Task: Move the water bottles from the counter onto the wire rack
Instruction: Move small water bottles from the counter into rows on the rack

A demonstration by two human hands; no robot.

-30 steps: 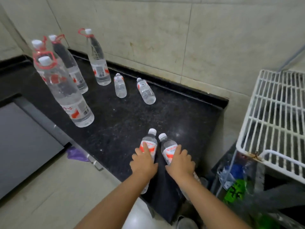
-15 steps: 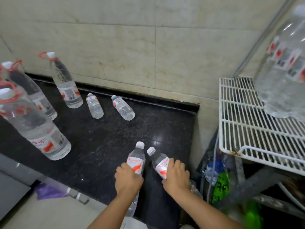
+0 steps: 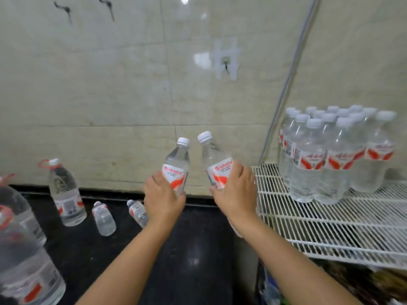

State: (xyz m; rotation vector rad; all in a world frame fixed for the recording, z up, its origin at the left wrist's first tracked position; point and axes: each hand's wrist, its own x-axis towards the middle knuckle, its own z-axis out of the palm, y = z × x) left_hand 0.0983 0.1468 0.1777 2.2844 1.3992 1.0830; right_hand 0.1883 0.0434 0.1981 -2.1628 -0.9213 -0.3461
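Head view. The left hand (image 3: pixel 163 200) grips one small water bottle (image 3: pixel 177 164) round its label; the right hand (image 3: pixel 236 193) grips a second small bottle (image 3: pixel 214 160), tilted left. Both bottles are held cap-up above the black counter (image 3: pixel 193 249), in front of the tiled wall (image 3: pixel 110 84), just left of the white wire rack (image 3: pixel 330 227). A shrink-wrapped pack of bottles (image 3: pixel 334 155) occupies the rack's rear. On the counter behind the left hand: two small bottles (image 3: pixel 103 219) lying down, the nearer one (image 3: pixel 137 212) partly hidden by the wrist, a handled upright bottle (image 3: pixel 66 194), and large jugs (image 3: pixel 24 260) at the left edge.
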